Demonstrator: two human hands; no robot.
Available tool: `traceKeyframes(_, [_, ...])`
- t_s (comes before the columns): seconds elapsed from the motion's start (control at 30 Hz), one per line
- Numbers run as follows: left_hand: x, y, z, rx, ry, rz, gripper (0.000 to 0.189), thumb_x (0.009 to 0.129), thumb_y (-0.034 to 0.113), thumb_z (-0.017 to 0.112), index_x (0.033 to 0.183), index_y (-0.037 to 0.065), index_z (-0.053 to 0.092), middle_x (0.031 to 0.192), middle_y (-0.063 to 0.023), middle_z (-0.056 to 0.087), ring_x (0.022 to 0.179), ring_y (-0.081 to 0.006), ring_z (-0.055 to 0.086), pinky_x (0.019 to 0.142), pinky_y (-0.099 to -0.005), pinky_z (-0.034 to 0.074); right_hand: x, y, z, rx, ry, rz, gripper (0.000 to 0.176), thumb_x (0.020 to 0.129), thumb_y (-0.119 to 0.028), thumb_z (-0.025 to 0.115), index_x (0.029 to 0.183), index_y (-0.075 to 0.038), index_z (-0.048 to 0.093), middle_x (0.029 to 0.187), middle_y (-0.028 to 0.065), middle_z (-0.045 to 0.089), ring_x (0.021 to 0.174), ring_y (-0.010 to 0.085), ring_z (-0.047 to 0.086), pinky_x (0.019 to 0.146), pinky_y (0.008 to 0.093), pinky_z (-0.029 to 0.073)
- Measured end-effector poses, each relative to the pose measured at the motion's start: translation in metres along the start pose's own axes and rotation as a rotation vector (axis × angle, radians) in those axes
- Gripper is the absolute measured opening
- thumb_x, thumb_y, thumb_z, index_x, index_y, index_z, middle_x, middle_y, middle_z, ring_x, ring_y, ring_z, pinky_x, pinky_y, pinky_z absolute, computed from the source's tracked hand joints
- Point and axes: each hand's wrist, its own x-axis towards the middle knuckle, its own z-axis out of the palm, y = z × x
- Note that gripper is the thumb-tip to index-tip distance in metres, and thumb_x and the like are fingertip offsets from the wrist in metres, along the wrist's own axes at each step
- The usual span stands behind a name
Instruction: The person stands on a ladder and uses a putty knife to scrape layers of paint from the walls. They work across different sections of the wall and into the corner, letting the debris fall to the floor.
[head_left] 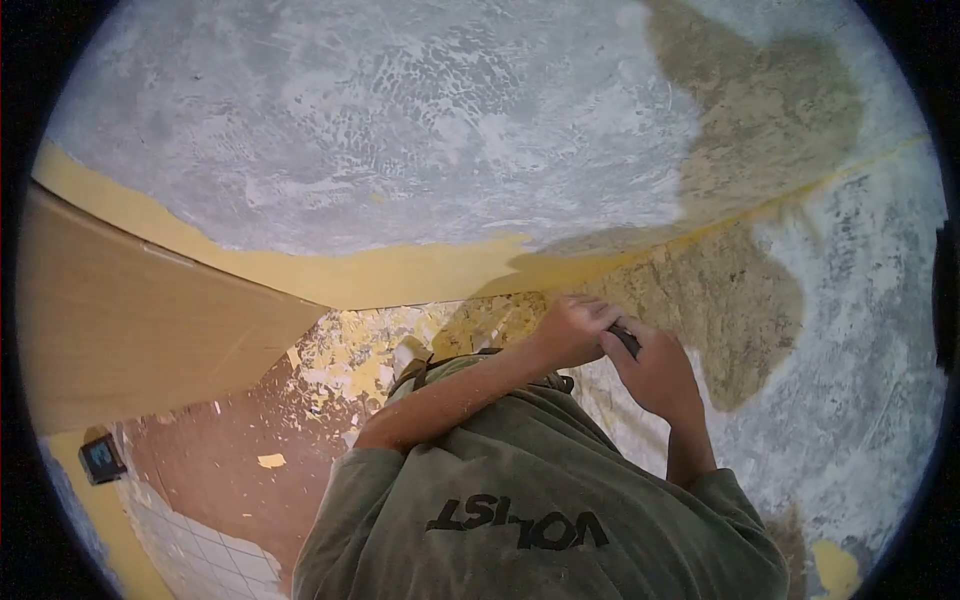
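Observation:
My right hand [655, 372] is closed around a tool with a dark handle [627, 341]; only a short piece of the handle shows, and its working end is hidden. Right against it, my left hand [578, 328] is closed with its fingers curled at the front of the same tool. Both hands are held in front of my waist, close to the lower wall, where a yellow painted strip [400, 276] borders a scraped grey surface [420, 130].
Yellow paint flakes [345, 355] litter the brown floor [230, 460] by my feet. A large brown panel [150, 310] stands at the left. A small dark box [101, 459] is at lower left. On the right, another scraped wall [860, 330] meets the first at a corner.

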Motion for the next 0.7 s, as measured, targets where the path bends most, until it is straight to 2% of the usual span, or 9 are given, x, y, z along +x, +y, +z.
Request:
traceKeyframes(0.07, [0.015,0.002,-0.001,0.094,0.238,0.155,0.019,0.06,0.022,0.064,0.07,0.012,0.052,0.06,-0.0065,0.051,0.058,-0.0264,0.055,0.052,-0.0371,0.044,0.0,-0.003,-0.008,0.041,0.11,-0.117,0.025,0.081,-0.024,0.055,0.088,0.0,0.059,0.073,0.0204,0.058,0.069,0.0375,0.056,0.061,0.0389,0.044])
traceKeyframes(0.17, [0.025,-0.062,0.015,0.275,0.15,0.113,0.019,0.059,0.025,0.061,0.067,0.011,0.051,0.059,-0.0075,0.053,0.059,-0.026,0.056,0.05,-0.0371,0.043,0.055,0.007,0.018,0.014,0.173,-0.163,0.025,0.082,-0.025,0.054,0.092,-0.003,0.056,0.074,0.0225,0.058,0.071,0.04,0.056,0.061,0.0436,0.044])
traceKeyframes(0.27, [0.006,-0.112,0.035,0.306,0.25,0.029,0.019,0.058,0.027,0.06,0.064,0.012,0.049,0.058,-0.0079,0.052,0.056,-0.0254,0.055,0.046,-0.0362,0.042,0.078,0.033,0.047,-0.077,0.138,-0.247,0.026,0.083,-0.026,0.052,0.096,-0.004,0.054,0.076,0.0238,0.058,0.072,0.0405,0.057,0.062,0.0465,0.045])
traceKeyframes(0.33, [0.014,-0.094,0.035,0.292,0.291,0.051,0.019,0.057,0.028,0.059,0.063,0.013,0.049,0.057,-0.0069,0.051,0.055,-0.0245,0.055,0.046,-0.0345,0.042,0.076,0.031,0.036,-0.098,0.103,-0.297,0.027,0.083,-0.027,0.052,0.097,-0.003,0.053,0.076,0.0235,0.058,0.072,0.0404,0.057,0.062,0.0464,0.045])
traceKeyframes(0.4, [0.03,-0.061,0.029,0.297,0.545,0.352,0.022,0.054,0.03,0.059,0.063,0.012,0.049,0.057,-0.0051,0.05,0.054,-0.0239,0.053,0.046,-0.0346,0.042,0.043,0.024,0.013,-0.02,0.166,-0.278,0.026,0.083,-0.027,0.051,0.091,-0.003,0.054,0.074,0.0228,0.059,0.071,0.0404,0.057,0.063,0.0466,0.046])
traceKeyframes(0.47, [0.03,-0.066,0.028,0.294,0.436,0.295,0.015,0.059,0.02,0.062,0.067,0.011,0.055,0.061,-0.0051,0.056,0.059,-0.0224,0.058,0.05,-0.0344,0.047,0.056,0.033,0.024,-0.022,0.249,-0.337,0.024,0.083,-0.026,0.051,0.091,-0.003,0.052,0.073,0.0223,0.058,0.071,0.0402,0.058,0.063,0.0467,0.046])
traceKeyframes(0.53, [0.024,-0.097,0.033,0.313,0.328,0.151,0.017,0.057,0.021,0.061,0.067,0.009,0.055,0.061,-0.0047,0.055,0.057,-0.0217,0.056,0.048,-0.0335,0.046,0.085,0.039,0.035,-0.1,0.13,-0.312,0.021,0.083,-0.022,0.051,0.093,-0.003,0.052,0.073,0.0219,0.058,0.071,0.0397,0.058,0.061,0.0457,0.047])
traceKeyframes(0.57, [0.025,-0.102,0.042,0.224,0.492,0.25,0.018,0.054,0.021,0.061,0.065,0.009,0.054,0.058,-0.0035,0.052,0.053,-0.0209,0.053,0.043,-0.0327,0.04,0.083,0.038,0.032,-0.108,0.136,-0.329,0.021,0.083,-0.022,0.051,0.093,-0.003,0.052,0.073,0.0219,0.058,0.071,0.0397,0.058,0.061,0.0457,0.047])
traceKeyframes(0.7, [0.029,-0.092,0.04,0.334,0.41,0.348,0.024,0.062,0.033,0.056,0.063,0.011,0.048,0.054,-0.0043,0.047,0.052,-0.0231,0.051,0.045,-0.0336,0.039,0.071,0.039,0.039,-0.068,0.227,-0.351,0.022,0.085,-0.021,0.048,0.095,-0.002,0.05,0.074,0.0221,0.058,0.069,0.0398,0.057,0.059,0.0467,0.045])
